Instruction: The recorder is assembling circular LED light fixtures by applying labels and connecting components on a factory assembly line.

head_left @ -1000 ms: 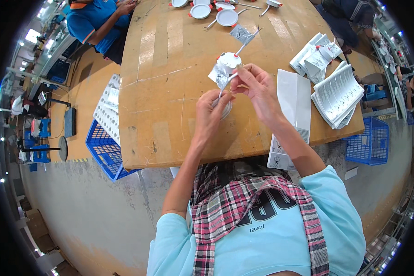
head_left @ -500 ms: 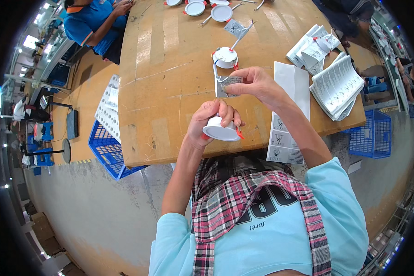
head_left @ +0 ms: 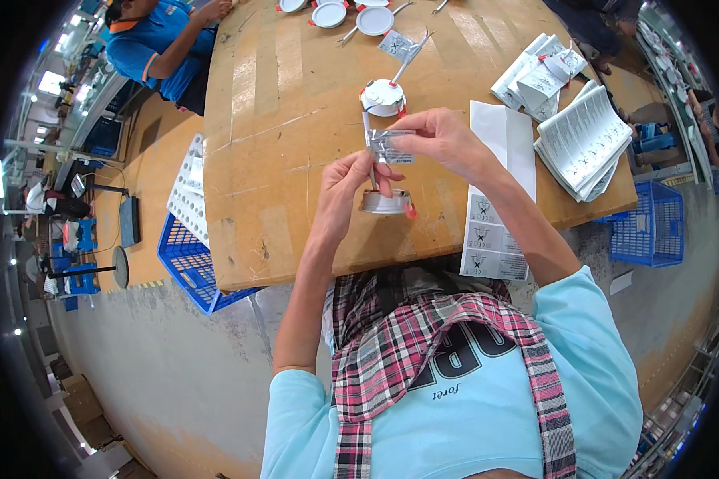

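My left hand pinches the white cable of a small round downlight, just above its body. The downlight is upright near the front of the table, its white rim low and a red clip at its side. My right hand holds a silver label between thumb and fingers, against the cable; the fingers partly cover it. Just beyond stands another white downlight with red clips. A silver label sticks out like a flag from its cable.
A backing sheet with silver labels lies right of my hands. Farther right are label sheets and another sheet pile with a downlight on it. Several downlights lie at the far edge. Blue crates flank the table. A person stands at left.
My left hand has turned the downlight from tilted face-on to upright and now grips its cable. My right hand has moved slightly left and up, bringing the label around the cable.
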A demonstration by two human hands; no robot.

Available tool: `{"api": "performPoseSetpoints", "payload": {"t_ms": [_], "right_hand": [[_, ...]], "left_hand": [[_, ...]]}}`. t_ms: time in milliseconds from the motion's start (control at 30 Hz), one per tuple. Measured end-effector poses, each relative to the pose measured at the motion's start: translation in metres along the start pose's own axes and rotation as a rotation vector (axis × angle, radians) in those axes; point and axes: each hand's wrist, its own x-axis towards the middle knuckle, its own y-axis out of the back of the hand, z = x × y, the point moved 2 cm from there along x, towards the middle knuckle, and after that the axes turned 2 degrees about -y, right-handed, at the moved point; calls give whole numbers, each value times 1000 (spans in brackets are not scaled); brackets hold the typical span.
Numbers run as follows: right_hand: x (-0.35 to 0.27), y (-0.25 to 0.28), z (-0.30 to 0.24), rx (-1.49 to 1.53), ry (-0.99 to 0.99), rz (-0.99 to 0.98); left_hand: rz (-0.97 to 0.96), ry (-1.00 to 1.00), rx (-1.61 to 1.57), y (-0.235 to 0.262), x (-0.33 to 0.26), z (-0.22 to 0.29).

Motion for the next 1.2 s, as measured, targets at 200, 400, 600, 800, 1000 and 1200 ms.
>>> {"api": "performPoseSetpoints", "payload": {"t_ms": [200, 400, 600, 800, 1000, 1200], "right_hand": [[2, 9, 6, 305, 18, 41], [13, 9, 10, 315, -104, -137], [15, 5, -6, 57, 11, 8], [6, 3, -15, 64, -2, 39], [1, 5, -19, 166, -30, 81], [-7, -4, -26, 167, -28, 254]], "left_hand": [[0, 203, -143, 4, 0, 9], [-126, 303, -96, -5, 0, 16], [-15, 223, 47, -10, 3, 20], [-63, 226, -80, -7, -1, 23], [-104, 235, -34, -4, -9, 14], [251, -453, 709, -44, -20, 40]]}}
